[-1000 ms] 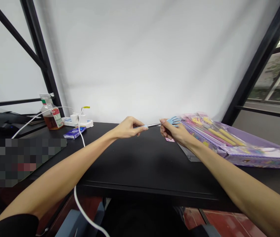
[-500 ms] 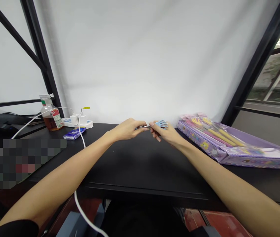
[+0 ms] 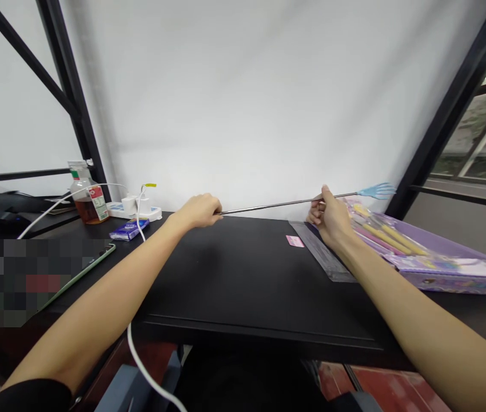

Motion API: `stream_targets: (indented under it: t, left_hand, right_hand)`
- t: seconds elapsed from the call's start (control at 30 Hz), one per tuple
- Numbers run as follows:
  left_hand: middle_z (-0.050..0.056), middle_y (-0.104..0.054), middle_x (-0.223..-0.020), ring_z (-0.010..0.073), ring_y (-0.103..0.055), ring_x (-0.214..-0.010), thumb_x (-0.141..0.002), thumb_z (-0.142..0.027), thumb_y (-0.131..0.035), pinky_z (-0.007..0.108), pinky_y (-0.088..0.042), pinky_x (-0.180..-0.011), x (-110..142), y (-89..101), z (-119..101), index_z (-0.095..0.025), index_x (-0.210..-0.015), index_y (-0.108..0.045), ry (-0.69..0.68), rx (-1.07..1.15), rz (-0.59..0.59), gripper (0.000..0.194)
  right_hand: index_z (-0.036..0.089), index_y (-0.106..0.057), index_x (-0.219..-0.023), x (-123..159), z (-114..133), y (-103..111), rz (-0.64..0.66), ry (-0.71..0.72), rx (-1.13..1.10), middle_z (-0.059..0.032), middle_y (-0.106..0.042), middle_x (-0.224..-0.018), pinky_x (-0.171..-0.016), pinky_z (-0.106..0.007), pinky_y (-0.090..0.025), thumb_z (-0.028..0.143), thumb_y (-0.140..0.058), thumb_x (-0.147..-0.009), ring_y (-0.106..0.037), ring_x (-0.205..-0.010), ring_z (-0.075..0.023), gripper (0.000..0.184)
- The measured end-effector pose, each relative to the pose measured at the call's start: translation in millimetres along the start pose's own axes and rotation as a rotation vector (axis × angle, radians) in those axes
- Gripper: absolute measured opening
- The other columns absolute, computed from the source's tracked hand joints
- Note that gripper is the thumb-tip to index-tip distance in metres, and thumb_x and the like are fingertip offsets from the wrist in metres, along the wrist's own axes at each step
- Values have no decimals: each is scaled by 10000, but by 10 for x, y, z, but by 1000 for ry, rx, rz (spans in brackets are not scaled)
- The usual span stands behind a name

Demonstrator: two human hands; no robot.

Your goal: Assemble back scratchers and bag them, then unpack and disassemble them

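Observation:
A telescopic back scratcher point(image 3: 264, 207) stretches between my hands above the black table, its thin metal rod drawn out long. My left hand point(image 3: 200, 210) is closed around the near-side end, hiding the handle. Toward the other end, my right hand point(image 3: 333, 216) pinches the rod between thumb and fingers. Beyond it, the light-blue claw head point(image 3: 377, 191) points right, over the purple box. Below my right hand lie a clear plastic sleeve point(image 3: 322, 254) and a small pink card point(image 3: 295, 241).
An open purple box point(image 3: 461, 280) with wrapped pink and yellow sticks stands right. Leftward are a bottle of brown liquid point(image 3: 90, 209), a power strip point(image 3: 154, 214), a blue packet point(image 3: 129, 230), a white cable point(image 3: 140, 355) and a phone-like device point(image 3: 84, 277). A wall point(image 3: 243, 103) rises behind.
The back scratcher has gone from short to long. My right hand moved right with the claw end, and my left hand shifted slightly left. The clear sleeve and pink card now show on the table.

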State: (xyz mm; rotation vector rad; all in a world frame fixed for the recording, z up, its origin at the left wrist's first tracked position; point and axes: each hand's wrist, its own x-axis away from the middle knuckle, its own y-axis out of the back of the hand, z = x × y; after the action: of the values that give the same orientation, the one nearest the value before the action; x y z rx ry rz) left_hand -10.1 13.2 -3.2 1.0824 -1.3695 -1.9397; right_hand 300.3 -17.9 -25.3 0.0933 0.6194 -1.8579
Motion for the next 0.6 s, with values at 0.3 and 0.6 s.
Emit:
stream_targets:
  t: [0.3, 0.6]
  left_hand:
    - [116, -741, -996, 240, -700, -889, -795, -233, -682, 271, -492, -736, 9, 71, 120, -206, -977, -770, 314, -88, 227, 204]
    - [139, -720, -1067, 281, -672, -1011, -868, -306, -653, 305, -479, -806, 39, 22, 104, -201, -992, -758, 195, -142, 177, 194]
  right_hand:
    - [216, -405, -502, -179, 319, 222, -565, 234, 31, 55, -323, -381, -302, -220, -202, 323, -388, -1024, -250, -318, -74, 533]
    - [223, -435, -522, -107, 99, 123, -289, 166, 84, 63, -334, -347, -281, -205, -208, 479, -563, -912, -239, -289, -68, 484]
